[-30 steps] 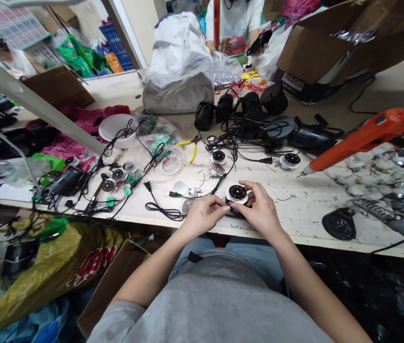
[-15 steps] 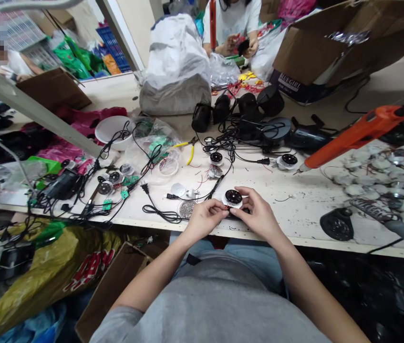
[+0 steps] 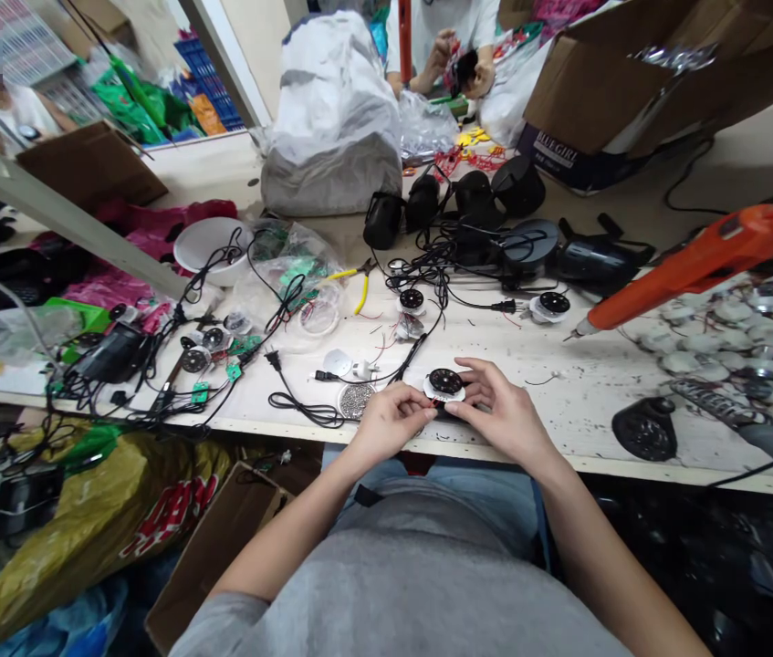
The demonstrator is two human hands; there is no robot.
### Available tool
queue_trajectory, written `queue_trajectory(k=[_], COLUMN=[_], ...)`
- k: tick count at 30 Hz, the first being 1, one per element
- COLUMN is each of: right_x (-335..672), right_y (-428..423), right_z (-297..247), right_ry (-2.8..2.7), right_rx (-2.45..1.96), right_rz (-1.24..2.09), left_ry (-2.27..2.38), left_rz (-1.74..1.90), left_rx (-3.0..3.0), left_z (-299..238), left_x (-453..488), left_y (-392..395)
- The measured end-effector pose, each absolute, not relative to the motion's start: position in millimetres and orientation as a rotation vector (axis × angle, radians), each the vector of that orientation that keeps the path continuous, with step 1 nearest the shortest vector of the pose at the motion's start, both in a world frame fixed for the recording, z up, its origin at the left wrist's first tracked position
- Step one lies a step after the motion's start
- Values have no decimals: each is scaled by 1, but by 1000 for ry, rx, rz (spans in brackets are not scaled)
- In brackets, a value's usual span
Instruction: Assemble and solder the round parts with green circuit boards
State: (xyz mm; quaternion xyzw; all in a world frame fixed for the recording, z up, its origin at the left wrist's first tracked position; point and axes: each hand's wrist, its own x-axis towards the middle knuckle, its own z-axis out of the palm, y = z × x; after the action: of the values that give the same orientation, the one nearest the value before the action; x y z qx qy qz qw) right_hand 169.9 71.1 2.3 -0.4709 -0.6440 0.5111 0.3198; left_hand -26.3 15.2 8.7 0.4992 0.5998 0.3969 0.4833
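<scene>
A small round part (image 3: 445, 383), black with holes on top and white around the rim, sits between my hands above the bench's front edge. My right hand (image 3: 504, 409) has its thumb and fingers against the part's right side. The fingertips of my left hand (image 3: 394, 418) are pinched together at its lower left, by thin red wires. Some dark piece beneath the part is mostly hidden by my fingers. Left of my left hand lie a round metal mesh piece (image 3: 357, 401) and a black cord with a plug (image 3: 304, 406).
An orange electric screwdriver (image 3: 687, 269) hangs at the right, above many whitish parts (image 3: 715, 342). A black housing (image 3: 644, 429) lies nearer. Yellow-handled pliers (image 3: 361, 294), tangled black cords (image 3: 427, 251) and a similar round part (image 3: 550, 307) lie farther back. A co-worker's hands (image 3: 439, 62) show across the bench.
My right fingers have shifted slightly along the round part, showing more of its white rim. My left hand keeps its pinch. The co-worker's hands across the bench have moved up.
</scene>
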Motion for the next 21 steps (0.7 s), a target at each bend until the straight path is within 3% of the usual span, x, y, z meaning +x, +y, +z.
queue_trajectory(k=[11, 21], right_x=[171, 172], right_y=[72, 72], right_z=[8, 3], right_ry=[-1755, -1768], right_rx=[-1261, -1249], right_rz=[1302, 1296], left_ry=[1509, 1542], left_rz=[1110, 906], left_rx=[1455, 1308], left_z=[9, 9], left_x=[-25, -23], left_y=[11, 11])
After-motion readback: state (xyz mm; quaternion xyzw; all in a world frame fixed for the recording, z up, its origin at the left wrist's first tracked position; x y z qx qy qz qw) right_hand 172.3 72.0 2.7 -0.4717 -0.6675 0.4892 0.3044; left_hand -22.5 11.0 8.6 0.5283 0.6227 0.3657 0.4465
